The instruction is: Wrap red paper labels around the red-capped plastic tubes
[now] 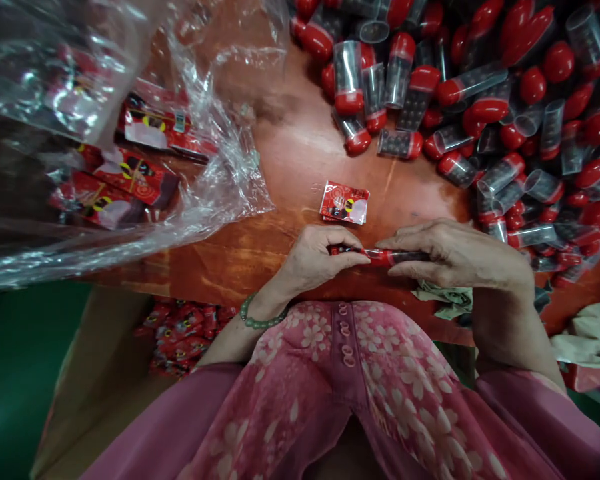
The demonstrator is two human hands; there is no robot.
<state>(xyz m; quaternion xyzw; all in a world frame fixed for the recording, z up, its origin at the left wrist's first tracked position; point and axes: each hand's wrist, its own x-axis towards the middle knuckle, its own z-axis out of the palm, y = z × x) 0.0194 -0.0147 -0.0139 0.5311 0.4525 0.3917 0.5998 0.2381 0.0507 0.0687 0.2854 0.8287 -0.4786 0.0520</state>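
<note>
Close to the table's near edge, both hands meet over one slim item. My left hand [320, 257], wearing a green bead bracelet, pinches a red and black printed wrapper [347, 251] between thumb and fingers. My right hand [447, 257] grips a dark tube with a red band [410, 256] from the right, fingers along both sides. Wrapper and tube lie end to end; whether one sits inside the other I cannot tell. Just beyond my left hand lies a small stack of flat red printed wrappers [344, 202].
A heap of red-capped clear tubes [410, 100] with dark contents covers the right and back. Clear plastic bags [220, 147] with red printed packs [130, 180] lie left. Below the edge, a cardboard box [100, 347] holds red wrapped pieces [185, 333]. Crumpled cloth [450, 300] is near my right wrist.
</note>
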